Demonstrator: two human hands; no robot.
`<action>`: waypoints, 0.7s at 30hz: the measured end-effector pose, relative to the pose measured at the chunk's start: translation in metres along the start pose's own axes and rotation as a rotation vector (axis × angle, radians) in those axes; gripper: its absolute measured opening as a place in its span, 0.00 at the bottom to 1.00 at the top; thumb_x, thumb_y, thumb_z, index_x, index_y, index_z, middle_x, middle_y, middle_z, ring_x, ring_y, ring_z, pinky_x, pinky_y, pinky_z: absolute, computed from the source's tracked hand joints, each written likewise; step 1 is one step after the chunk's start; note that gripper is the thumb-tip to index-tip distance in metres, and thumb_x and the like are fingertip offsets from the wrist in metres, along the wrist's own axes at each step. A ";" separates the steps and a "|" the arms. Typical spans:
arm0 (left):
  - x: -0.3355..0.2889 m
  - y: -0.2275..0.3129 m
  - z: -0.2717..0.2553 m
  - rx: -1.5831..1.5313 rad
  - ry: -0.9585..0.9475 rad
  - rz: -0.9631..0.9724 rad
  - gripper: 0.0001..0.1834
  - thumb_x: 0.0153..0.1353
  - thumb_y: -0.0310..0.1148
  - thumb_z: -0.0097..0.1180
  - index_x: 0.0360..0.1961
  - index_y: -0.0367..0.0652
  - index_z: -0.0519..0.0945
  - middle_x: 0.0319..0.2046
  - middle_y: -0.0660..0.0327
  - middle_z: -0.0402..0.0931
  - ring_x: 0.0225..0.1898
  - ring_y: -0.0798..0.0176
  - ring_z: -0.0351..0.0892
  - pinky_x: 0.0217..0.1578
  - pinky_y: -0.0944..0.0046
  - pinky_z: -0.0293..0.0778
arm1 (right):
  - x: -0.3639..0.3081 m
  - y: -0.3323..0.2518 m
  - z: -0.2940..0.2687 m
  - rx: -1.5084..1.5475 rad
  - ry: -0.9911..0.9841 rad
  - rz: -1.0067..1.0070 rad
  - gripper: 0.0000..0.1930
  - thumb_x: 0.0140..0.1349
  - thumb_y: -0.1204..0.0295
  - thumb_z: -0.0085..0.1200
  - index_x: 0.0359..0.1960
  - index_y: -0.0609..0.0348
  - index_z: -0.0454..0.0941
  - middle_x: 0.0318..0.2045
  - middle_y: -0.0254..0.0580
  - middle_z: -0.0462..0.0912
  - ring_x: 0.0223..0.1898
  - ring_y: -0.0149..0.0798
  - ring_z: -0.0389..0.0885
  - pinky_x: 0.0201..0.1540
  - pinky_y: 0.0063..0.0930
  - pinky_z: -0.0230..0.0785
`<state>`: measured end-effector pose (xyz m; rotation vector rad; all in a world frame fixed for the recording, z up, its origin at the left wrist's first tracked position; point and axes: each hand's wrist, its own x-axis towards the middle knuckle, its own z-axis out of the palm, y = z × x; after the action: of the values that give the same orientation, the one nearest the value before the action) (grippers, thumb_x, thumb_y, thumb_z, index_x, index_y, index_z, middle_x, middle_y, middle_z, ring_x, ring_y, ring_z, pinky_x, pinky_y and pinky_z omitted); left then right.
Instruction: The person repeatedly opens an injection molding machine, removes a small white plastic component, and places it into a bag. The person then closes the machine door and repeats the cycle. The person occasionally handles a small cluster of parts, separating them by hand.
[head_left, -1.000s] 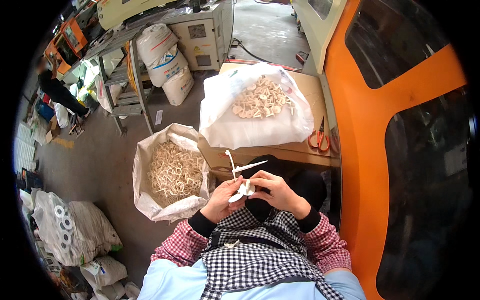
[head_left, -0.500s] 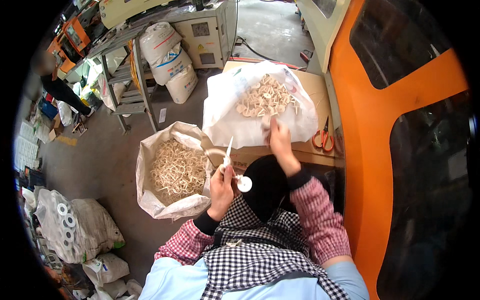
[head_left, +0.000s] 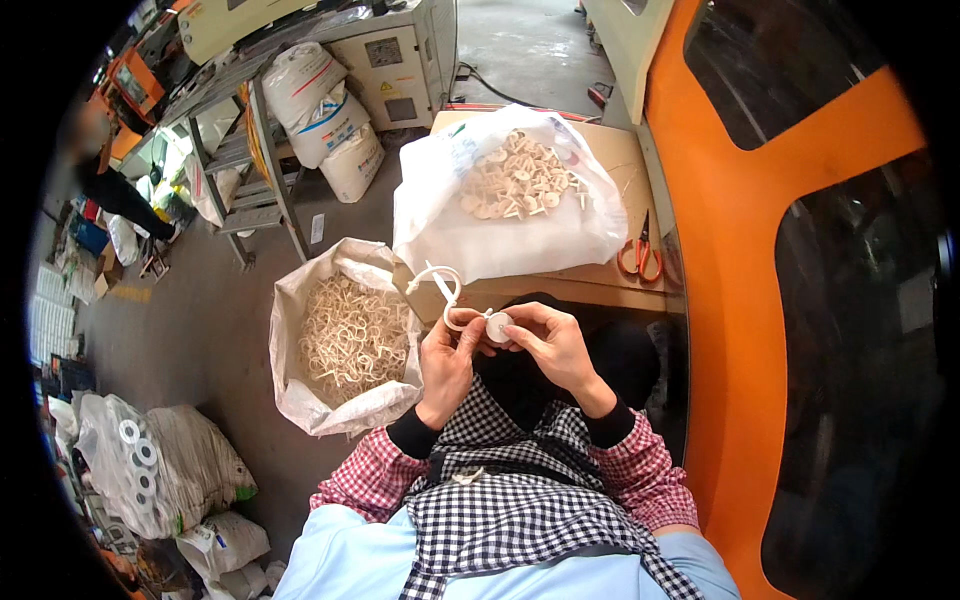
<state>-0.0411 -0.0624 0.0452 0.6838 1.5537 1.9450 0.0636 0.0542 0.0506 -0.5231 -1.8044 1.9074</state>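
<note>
In front of my lap, my left hand (head_left: 449,362) pinches a cream-white moulded plastic part by its stem. A curved sprue (head_left: 457,276) and a straight prong stick up from it. On the part's round disc (head_left: 500,327), the thumb and fingers of my right hand (head_left: 562,350) are closed, close beside my left fingertips. Beyond my hands, a heap of similar disc-headed pieces (head_left: 522,178) lies on a white plastic bag (head_left: 440,235). To the left, an open woven sack (head_left: 291,385) holds many thin curly plastic scraps (head_left: 352,335).
Orange-handled cutters (head_left: 640,258) lie on the cardboard (head_left: 615,160) right of the white bag. An orange machine (head_left: 735,300) walls off the right side. Left stand a metal step ladder (head_left: 270,165), stacked sacks (head_left: 325,120) and bagged goods (head_left: 190,455). A person (head_left: 115,190) is far left.
My right hand has come back from the heap toward me and now grips the disc of the part. My left hand still holds that part, turned slightly. The view has shifted a little.
</note>
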 end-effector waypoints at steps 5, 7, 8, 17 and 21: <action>-0.007 0.002 0.012 -0.038 -0.097 -0.052 0.06 0.59 0.23 0.55 0.36 0.33 0.75 0.28 0.60 0.77 0.26 0.70 0.77 0.28 0.73 0.75 | -0.014 -0.004 -0.013 0.057 -0.030 0.002 0.11 0.59 0.74 0.54 0.41 0.67 0.77 0.32 0.39 0.81 0.33 0.27 0.78 0.37 0.19 0.72; -0.010 -0.004 0.017 -0.011 -0.141 -0.045 0.06 0.58 0.23 0.55 0.36 0.33 0.75 0.29 0.60 0.77 0.27 0.70 0.77 0.28 0.73 0.75 | -0.022 0.003 -0.021 0.034 -0.022 0.022 0.10 0.59 0.74 0.54 0.41 0.67 0.77 0.32 0.39 0.81 0.34 0.27 0.78 0.38 0.19 0.72; -0.011 -0.005 0.020 0.003 -0.157 -0.046 0.06 0.58 0.24 0.55 0.36 0.33 0.75 0.29 0.60 0.77 0.27 0.70 0.77 0.29 0.73 0.75 | -0.027 0.005 -0.025 0.024 -0.021 0.038 0.10 0.59 0.74 0.54 0.40 0.68 0.77 0.32 0.39 0.81 0.34 0.27 0.78 0.39 0.19 0.72; -0.029 -0.023 0.043 0.006 -0.218 -0.094 0.03 0.58 0.21 0.54 0.33 0.34 0.77 0.27 0.61 0.78 0.29 0.71 0.77 0.29 0.71 0.75 | -0.066 0.012 -0.028 -0.097 0.186 0.049 0.07 0.60 0.76 0.52 0.37 0.67 0.77 0.31 0.37 0.81 0.33 0.26 0.78 0.38 0.19 0.70; -0.029 -0.018 0.043 0.109 -0.308 -0.001 0.06 0.55 0.22 0.56 0.35 0.35 0.76 0.29 0.62 0.77 0.32 0.72 0.75 0.34 0.70 0.74 | -0.076 0.004 -0.032 -0.102 0.174 0.086 0.09 0.58 0.78 0.52 0.39 0.70 0.77 0.32 0.37 0.80 0.33 0.26 0.76 0.37 0.18 0.68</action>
<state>0.0116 -0.0497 0.0351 0.9777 1.4721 1.6694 0.1445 0.0372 0.0416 -0.7885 -1.7973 1.7708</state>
